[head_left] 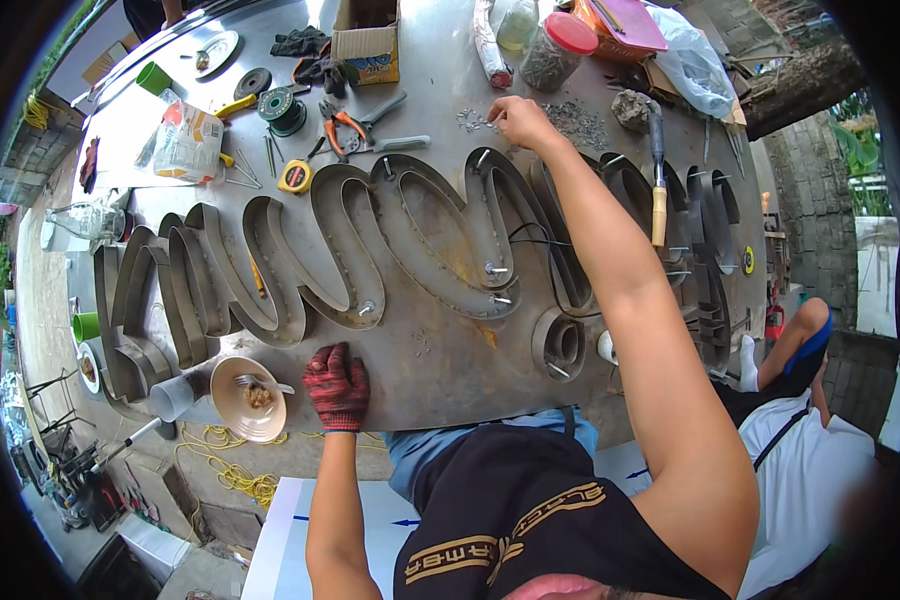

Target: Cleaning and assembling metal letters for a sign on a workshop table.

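Small grey pieces [473,120] lie scattered on the metal counter [435,375] at the upper centre of the frame, right by the fingertips of the bare right hand [512,120], whose thumb and fingers are drawn in close; I cannot tell whether a piece is pinched between them. The left hand [336,385], wearing a red and black glove [336,408], rests near the counter's edge left of lower centre, fingers bent, and I cannot tell if it grips anything. Beyond the right hand stand a red-lidded jar [555,55] above and, to the left, orange-handled pliers [345,130] and a yellow tape measure [296,176]. Curved metal strips [345,250] on edge fill the middle, partly under the right forearm [600,220]. A bowl [248,432] with a fork [262,383] sits just left of the glove; at lower right is a person in a white shirt [810,480]
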Motion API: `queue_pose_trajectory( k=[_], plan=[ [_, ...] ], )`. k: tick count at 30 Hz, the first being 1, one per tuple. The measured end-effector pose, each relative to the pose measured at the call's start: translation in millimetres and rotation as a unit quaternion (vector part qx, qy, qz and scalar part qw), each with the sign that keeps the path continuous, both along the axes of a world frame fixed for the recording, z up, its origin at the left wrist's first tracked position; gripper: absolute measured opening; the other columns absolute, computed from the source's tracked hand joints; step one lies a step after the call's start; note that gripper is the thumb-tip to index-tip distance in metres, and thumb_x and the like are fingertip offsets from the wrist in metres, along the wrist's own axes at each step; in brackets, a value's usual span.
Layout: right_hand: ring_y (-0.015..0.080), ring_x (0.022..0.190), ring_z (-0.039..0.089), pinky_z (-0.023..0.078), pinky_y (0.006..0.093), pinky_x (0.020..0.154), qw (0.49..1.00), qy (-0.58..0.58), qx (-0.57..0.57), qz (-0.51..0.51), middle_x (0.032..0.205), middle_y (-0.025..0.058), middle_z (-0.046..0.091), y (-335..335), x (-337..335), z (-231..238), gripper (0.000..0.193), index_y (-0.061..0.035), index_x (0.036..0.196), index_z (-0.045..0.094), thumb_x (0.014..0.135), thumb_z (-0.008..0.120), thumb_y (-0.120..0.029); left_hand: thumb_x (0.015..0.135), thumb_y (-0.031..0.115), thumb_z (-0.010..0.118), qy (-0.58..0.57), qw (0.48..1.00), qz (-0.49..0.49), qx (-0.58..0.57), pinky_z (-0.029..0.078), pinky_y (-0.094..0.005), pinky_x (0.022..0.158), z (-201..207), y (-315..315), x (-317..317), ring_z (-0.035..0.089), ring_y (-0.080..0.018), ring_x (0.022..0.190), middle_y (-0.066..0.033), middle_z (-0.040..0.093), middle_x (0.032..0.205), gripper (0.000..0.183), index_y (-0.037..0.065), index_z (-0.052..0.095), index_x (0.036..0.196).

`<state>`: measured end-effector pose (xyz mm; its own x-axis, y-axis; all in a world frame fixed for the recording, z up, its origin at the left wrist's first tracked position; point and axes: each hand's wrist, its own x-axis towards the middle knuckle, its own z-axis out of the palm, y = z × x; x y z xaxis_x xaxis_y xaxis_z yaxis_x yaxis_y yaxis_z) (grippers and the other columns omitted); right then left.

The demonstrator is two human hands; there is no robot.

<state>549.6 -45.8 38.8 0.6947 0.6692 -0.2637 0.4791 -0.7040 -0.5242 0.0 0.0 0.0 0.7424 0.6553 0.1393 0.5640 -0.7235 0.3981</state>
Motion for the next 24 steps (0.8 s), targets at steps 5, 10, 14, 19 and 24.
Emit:
queue_pose_trajectory(
  k=[5,10,14,19,24],
  plan=[
    [0.0310,0.092,0.070,0.054,0.0410,0.084,0.997,-0.054,-0.021,0.049,0.096,0.0158,0.073,16,1,-15,0.030,-0.0123,0.101,0.076,0.082,0.055,-0.005,0.081,0.017,0.068,-0.009,1.000,0.001,0.003,0.042,-0.0506,0.095,0,1,2,0.055,-0.0378,0.108,-0.0179,0.061,0.115,0.041,0.006,0.060,0.119],
    [0.0319,0.095,0.070,0.054,0.0406,0.087,0.997,-0.042,-0.017,0.059,0.098,0.0164,0.073,20,-3,-16,0.030,-0.0127,0.101,0.076,0.083,0.055,-0.004,0.080,0.016,0.069,-0.012,1.000,0.001,0.010,0.043,-0.0499,0.093,4,1,4,0.057,-0.0368,0.106,-0.0166,0.062,0.114,0.039,0.008,0.061,0.117],
    [0.0316,0.101,0.069,0.053,0.0397,0.090,0.999,-0.030,-0.016,0.040,0.103,0.0163,0.073,15,3,-13,0.030,-0.0132,0.102,0.076,0.082,0.056,-0.003,0.078,0.016,0.070,-0.013,1.000,0.002,0.025,0.044,-0.0493,0.091,4,2,5,0.058,-0.0361,0.103,-0.0157,0.062,0.113,0.039,0.009,0.062,0.115],
    [0.0317,0.104,0.068,0.052,0.0405,0.092,0.996,-0.085,-0.030,-0.010,0.106,0.0165,0.072,-7,32,-5,0.032,-0.0136,0.104,0.076,0.080,0.058,-0.002,0.080,0.016,0.069,-0.013,1.000,0.002,0.004,0.043,-0.0495,0.093,2,1,3,0.057,-0.0366,0.106,-0.0163,0.062,0.114,0.039,0.008,0.061,0.118],
    [0.0332,0.108,0.067,0.052,0.0434,0.094,0.987,-0.111,-0.096,-0.057,0.107,0.0168,0.072,-38,60,-4,0.028,-0.0140,0.101,0.076,0.083,0.057,-0.004,0.079,0.017,0.070,-0.018,1.000,-0.001,0.010,0.044,-0.0491,0.092,2,1,4,0.058,-0.0358,0.104,-0.0155,0.062,0.113,0.039,0.010,0.062,0.116]
  ],
)
